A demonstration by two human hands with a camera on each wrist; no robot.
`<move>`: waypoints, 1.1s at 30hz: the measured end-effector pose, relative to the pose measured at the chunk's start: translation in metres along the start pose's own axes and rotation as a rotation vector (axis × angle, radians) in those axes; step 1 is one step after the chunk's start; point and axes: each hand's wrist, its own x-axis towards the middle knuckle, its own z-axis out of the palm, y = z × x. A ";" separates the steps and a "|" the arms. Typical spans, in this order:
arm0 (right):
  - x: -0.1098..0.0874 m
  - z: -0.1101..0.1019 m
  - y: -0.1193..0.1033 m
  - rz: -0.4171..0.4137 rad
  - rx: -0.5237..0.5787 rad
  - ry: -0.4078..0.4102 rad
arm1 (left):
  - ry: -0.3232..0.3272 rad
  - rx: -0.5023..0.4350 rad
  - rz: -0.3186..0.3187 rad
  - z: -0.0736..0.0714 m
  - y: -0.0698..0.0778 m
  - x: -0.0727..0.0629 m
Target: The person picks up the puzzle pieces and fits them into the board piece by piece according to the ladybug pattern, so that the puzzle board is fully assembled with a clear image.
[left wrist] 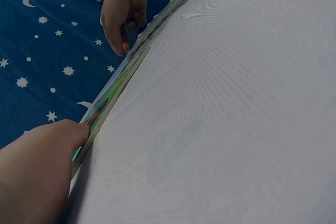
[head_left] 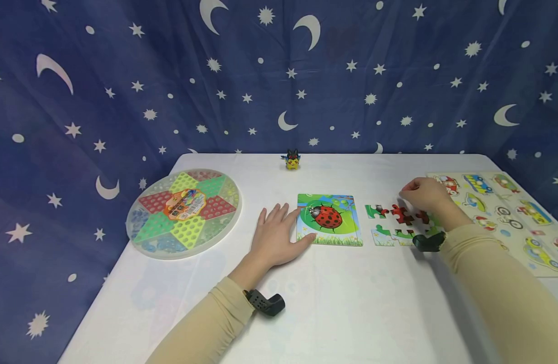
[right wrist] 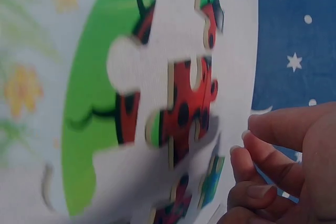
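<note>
My left hand (head_left: 274,237) lies with fingers spread at the left side of a square ladybug puzzle board (head_left: 352,238). Its thumb (left wrist: 73,132) touches the board's edge in the left wrist view. Just beyond the loose puzzle pieces hovers my right hand (head_left: 426,194), fingers bent, with no piece showing between thumb and fingertips. In the right wrist view, a red, black-spotted puzzle piece (right wrist: 181,111) lies on the cloth near those fingertips. A green-and-red corner piece (head_left: 375,211) and a grassy piece (head_left: 382,236) lie beside it. The right wrist hides part of the group.
To the left is a round Chinese checkers board (head_left: 192,247) with a coloured star. A small yellow figurine (head_left: 292,160) stands at the back of the white table (head_left: 333,303). At the right lies a vehicle peg puzzle (head_left: 511,202), partly behind the right forearm.
</note>
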 end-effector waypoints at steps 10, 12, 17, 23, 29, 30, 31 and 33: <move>0.004 -0.003 0.015 0.067 -0.014 0.046 | -0.002 0.003 -0.002 0.001 -0.001 0.000; 0.005 -0.003 0.017 0.077 -0.034 0.058 | -0.003 0.005 -0.002 0.001 -0.001 0.000; 0.007 -0.002 0.021 0.138 -0.086 0.043 | -0.004 0.002 -0.003 0.000 0.000 0.000; 0.009 0.000 0.022 0.192 -0.104 0.013 | -0.006 -0.002 -0.004 0.000 0.000 0.000; 0.008 0.000 0.020 0.188 -0.133 0.005 | -0.002 0.005 -0.005 0.000 0.000 0.000; 0.008 -0.001 0.020 0.189 -0.135 -0.003 | -0.001 0.003 -0.005 0.000 0.000 0.000; 0.008 -0.002 0.019 0.188 -0.140 -0.011 | -0.001 0.000 -0.004 0.000 -0.001 0.000; 0.008 -0.003 0.018 0.181 -0.146 -0.026 | 0.000 -0.002 -0.004 0.001 -0.001 -0.001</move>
